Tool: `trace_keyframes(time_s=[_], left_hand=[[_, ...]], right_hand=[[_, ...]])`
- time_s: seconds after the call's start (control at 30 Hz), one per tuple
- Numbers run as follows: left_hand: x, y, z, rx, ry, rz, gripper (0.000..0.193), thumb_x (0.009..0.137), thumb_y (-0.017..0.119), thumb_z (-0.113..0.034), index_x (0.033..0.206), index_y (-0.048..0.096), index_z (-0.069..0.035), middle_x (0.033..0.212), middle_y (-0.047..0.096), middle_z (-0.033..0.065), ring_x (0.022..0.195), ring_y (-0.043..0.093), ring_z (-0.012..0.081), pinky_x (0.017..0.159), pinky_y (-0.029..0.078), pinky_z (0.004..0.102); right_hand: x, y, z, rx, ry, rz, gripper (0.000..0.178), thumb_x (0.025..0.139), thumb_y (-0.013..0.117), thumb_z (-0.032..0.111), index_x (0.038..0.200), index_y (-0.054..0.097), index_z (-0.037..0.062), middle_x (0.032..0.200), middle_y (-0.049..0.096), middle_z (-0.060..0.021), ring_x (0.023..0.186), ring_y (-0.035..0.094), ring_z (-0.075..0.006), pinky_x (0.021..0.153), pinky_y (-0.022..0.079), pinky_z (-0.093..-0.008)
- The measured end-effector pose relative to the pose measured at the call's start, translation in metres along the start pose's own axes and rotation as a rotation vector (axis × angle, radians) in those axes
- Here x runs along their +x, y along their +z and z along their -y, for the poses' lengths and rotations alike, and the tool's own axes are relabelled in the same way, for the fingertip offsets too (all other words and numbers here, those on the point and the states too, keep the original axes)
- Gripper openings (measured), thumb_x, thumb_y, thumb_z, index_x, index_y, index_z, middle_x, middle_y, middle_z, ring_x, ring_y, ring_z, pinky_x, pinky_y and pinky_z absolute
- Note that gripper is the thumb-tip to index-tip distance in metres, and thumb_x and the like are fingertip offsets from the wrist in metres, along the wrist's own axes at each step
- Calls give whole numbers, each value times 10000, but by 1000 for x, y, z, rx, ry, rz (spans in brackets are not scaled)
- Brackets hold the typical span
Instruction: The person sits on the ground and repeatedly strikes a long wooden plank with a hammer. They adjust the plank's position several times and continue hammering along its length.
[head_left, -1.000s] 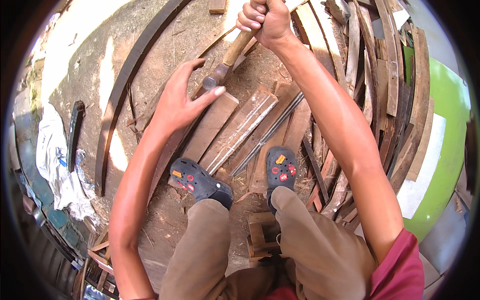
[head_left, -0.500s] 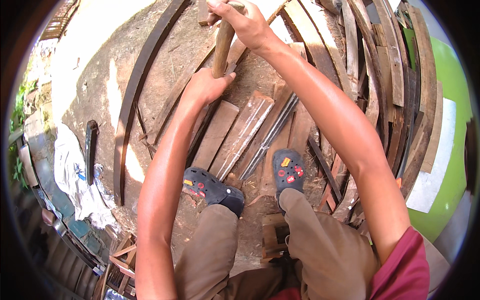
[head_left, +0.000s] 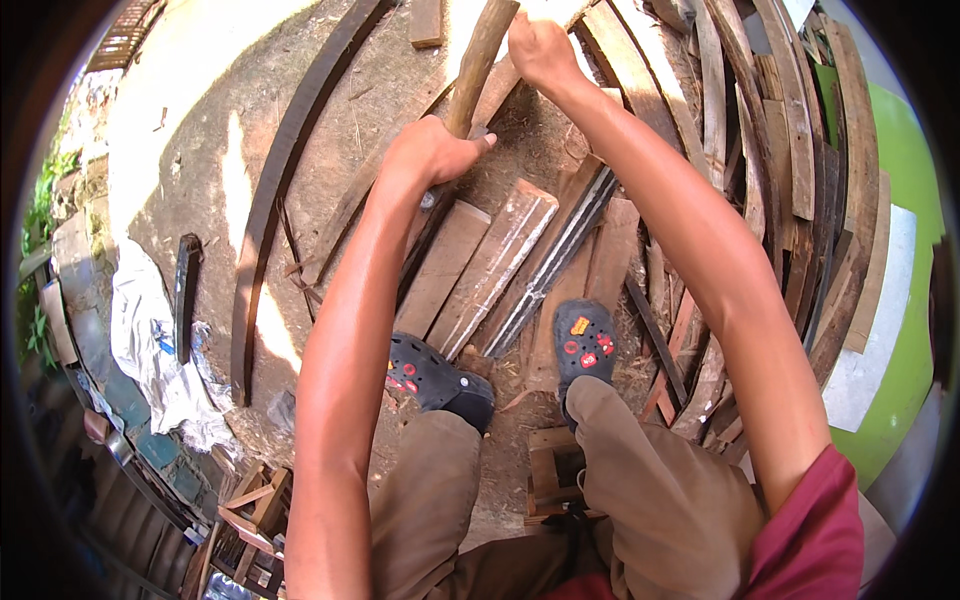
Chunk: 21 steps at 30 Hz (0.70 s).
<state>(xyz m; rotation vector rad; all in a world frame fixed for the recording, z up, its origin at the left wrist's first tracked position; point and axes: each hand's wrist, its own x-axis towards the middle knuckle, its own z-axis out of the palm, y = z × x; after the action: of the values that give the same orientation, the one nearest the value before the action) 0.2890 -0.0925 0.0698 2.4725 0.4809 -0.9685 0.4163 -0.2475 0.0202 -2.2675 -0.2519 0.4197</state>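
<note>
My left hand (head_left: 432, 155) is wrapped round the lower part of a thick wooden handle (head_left: 483, 62), which leans up and to the right. A small shiny bit shows under that hand; whatever the handle's lower end carries is hidden. Just right of the handle's upper end is my right hand (head_left: 545, 52), apart from it, its fingers curled closed. Strong light and the hand itself hide what those fingers hold, if anything. Below the hands, a plank with white streaks (head_left: 497, 262) and a dark piece with white stripes (head_left: 560, 262) lie on the ground beside a plain brown board (head_left: 448, 258).
My feet, in dark clogs (head_left: 588, 345), stand at the near ends of the boards. A long dark beam (head_left: 285, 160) curves along the left. White cloth (head_left: 150, 345) lies beyond it. Many planks (head_left: 800, 180) are stacked at right, before a green surface (head_left: 905, 150).
My right hand has let go of the handle's upper end and moved right and slightly down. My left hand keeps its hold on the handle. The whole view has shifted a little.
</note>
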Motion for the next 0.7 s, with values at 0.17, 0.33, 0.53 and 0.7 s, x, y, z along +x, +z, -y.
trace_keyframes(time_s=[0.17,0.33,0.53,0.7], left_hand=[[-7,1,1,-31,65,-89,646,839,684,-618,1055,745,-13,975,736,218,967,719,354,868,549,443],[-23,6,-1,-196,397,-384,535,848,779,-458,1059,698,26,896,714,204,866,703,342,809,545,457],[-13,8,-6,-409,536,-595,489,860,797,-367,1153,673,6,926,708,168,882,678,277,794,525,416],[2,3,-52,-720,353,-491,426,906,754,-413,975,728,6,680,655,79,659,617,143,635,503,340]], right_hand=[[13,22,-29,-455,-54,-20,558,995,459,477,990,674,-39,1101,686,-292,942,720,-364,750,601,-455],[53,26,-22,-447,40,-157,556,994,463,475,989,673,-39,1099,686,-290,940,719,-361,750,600,-454],[61,30,-14,-410,77,-226,552,993,468,473,988,673,-40,1097,685,-288,938,716,-357,749,599,-452],[57,29,-24,-383,97,-263,550,992,472,471,987,673,-40,1095,684,-286,936,715,-355,748,598,-451]])
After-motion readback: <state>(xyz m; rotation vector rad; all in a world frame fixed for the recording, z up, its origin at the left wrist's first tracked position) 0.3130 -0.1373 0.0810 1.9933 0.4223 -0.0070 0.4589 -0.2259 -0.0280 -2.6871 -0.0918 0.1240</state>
